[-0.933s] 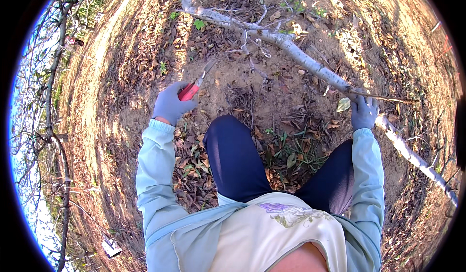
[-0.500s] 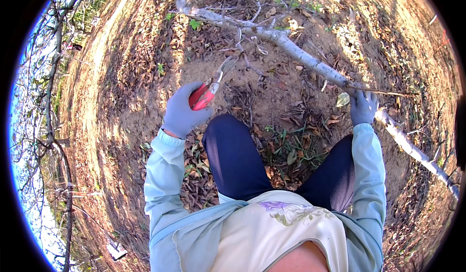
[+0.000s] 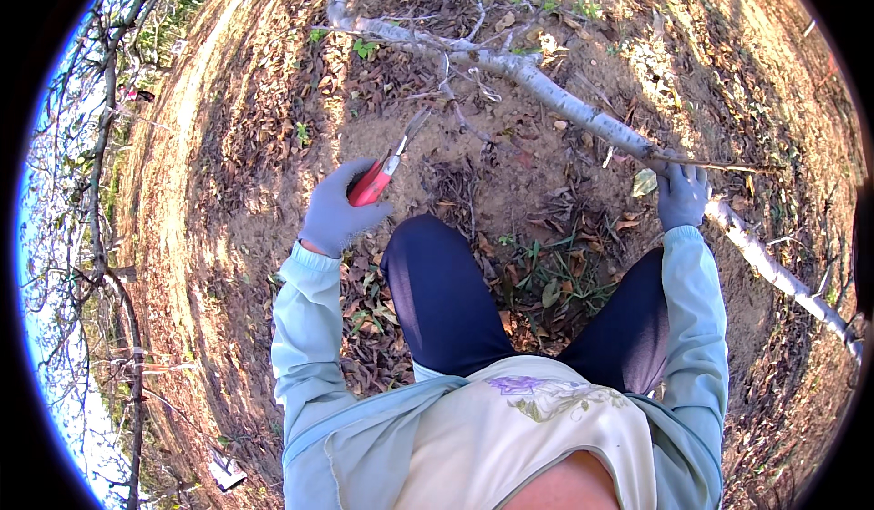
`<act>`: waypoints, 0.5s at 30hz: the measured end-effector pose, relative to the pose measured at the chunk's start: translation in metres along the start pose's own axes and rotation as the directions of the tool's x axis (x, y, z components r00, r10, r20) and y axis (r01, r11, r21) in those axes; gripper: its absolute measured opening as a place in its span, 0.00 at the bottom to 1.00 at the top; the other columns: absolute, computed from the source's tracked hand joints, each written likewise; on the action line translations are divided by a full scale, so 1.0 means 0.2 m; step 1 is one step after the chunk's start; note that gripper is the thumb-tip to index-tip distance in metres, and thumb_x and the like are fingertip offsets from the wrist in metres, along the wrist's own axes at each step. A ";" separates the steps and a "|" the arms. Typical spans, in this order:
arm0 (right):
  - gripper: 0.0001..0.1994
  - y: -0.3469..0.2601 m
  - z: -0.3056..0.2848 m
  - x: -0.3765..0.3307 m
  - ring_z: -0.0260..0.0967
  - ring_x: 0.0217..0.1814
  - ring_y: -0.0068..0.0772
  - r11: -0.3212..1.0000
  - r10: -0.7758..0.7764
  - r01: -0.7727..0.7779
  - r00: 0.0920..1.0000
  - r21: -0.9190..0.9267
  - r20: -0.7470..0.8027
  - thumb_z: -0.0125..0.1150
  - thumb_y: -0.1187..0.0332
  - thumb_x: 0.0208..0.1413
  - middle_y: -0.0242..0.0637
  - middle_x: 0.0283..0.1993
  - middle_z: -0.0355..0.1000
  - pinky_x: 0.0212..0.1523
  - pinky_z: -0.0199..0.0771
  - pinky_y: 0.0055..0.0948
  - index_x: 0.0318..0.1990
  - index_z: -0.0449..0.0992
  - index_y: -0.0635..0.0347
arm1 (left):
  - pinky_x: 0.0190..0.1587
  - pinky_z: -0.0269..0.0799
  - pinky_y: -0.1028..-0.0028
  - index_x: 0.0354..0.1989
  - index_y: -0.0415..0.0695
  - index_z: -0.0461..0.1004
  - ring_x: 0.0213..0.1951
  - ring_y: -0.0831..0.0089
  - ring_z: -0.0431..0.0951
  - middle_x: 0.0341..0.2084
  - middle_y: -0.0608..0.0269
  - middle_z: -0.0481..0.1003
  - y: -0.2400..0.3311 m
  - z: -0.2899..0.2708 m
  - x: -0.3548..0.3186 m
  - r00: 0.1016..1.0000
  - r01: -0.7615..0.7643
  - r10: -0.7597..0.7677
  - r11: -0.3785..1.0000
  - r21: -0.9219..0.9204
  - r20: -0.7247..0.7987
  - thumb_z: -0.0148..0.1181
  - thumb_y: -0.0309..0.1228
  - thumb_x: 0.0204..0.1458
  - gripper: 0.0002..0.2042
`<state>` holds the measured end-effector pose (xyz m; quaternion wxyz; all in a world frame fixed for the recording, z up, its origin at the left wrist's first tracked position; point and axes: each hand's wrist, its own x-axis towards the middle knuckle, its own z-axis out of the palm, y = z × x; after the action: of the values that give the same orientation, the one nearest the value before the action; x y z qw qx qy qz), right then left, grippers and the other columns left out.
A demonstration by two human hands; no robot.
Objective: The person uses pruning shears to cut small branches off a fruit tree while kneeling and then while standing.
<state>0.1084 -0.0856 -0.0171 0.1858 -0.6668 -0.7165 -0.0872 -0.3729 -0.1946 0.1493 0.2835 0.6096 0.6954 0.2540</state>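
My left hand [image 3: 339,212], in a grey-blue glove, grips red-handled pruning shears [image 3: 384,169] whose blades point up toward small twigs hanging from a pale grey branch [image 3: 555,100]. The branch runs across the view from upper left down to the lower right. My right hand [image 3: 681,196], also gloved, is closed around this branch near a thin side twig [image 3: 728,164]. A yellowish leaf [image 3: 644,182] hangs just left of that hand. Both sleeves are light blue, and my dark trouser legs show between them.
Bare soil and dry brown leaves cover the ground, with small green weeds [image 3: 537,273] by my knees. Thin bare branches [image 3: 105,237] stand at the left rim. A small white object [image 3: 225,474] lies on the ground at lower left.
My left hand has risen and moved right with the shears, bringing the blades closer to the twigs under the branch. My right hand has kept its hold on the branch.
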 end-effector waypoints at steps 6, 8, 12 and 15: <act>0.14 0.00 -0.01 0.00 0.64 0.53 0.44 0.999 -0.021 0.023 0.999 0.039 -0.042 0.62 0.65 0.48 0.31 0.48 0.70 0.52 0.63 0.47 0.45 0.75 0.45 | 0.49 0.69 0.74 0.55 0.36 0.68 0.43 0.76 0.73 0.44 0.59 0.74 0.05 0.02 0.08 0.998 0.030 -0.026 0.998 -0.061 0.051 0.72 0.27 0.36 0.33; 0.14 0.01 0.01 0.00 0.64 0.52 0.43 0.999 -0.019 0.021 0.999 0.040 -0.034 0.62 0.65 0.48 0.31 0.46 0.71 0.51 0.64 0.46 0.45 0.75 0.45 | 0.49 0.69 0.74 0.55 0.36 0.68 0.43 0.76 0.73 0.44 0.60 0.74 0.07 0.02 0.10 0.999 0.028 -0.026 0.999 -0.042 0.046 0.72 0.27 0.36 0.33; 0.13 0.01 0.01 0.00 0.64 0.51 0.43 0.999 -0.036 0.038 0.997 0.033 -0.061 0.63 0.65 0.47 0.31 0.44 0.71 0.49 0.64 0.46 0.43 0.75 0.46 | 0.46 0.71 0.75 0.54 0.36 0.69 0.41 0.77 0.74 0.42 0.60 0.75 0.09 0.04 0.14 1.000 -0.009 0.010 0.998 -0.062 0.018 0.71 0.26 0.36 0.31; 0.12 0.01 0.01 -0.01 0.65 0.51 0.44 0.998 -0.043 0.045 0.996 0.035 -0.075 0.63 0.65 0.47 0.32 0.43 0.71 0.49 0.64 0.46 0.42 0.76 0.47 | 0.44 0.72 0.76 0.52 0.36 0.71 0.39 0.78 0.74 0.40 0.61 0.75 0.09 0.05 0.15 1.000 0.017 -0.017 0.996 -0.089 0.002 0.71 0.26 0.36 0.30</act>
<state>0.1093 -0.0854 -0.0202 0.2225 -0.6436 -0.7251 -0.1029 -0.3566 -0.1622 0.1531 0.3129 0.5906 0.6882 0.2822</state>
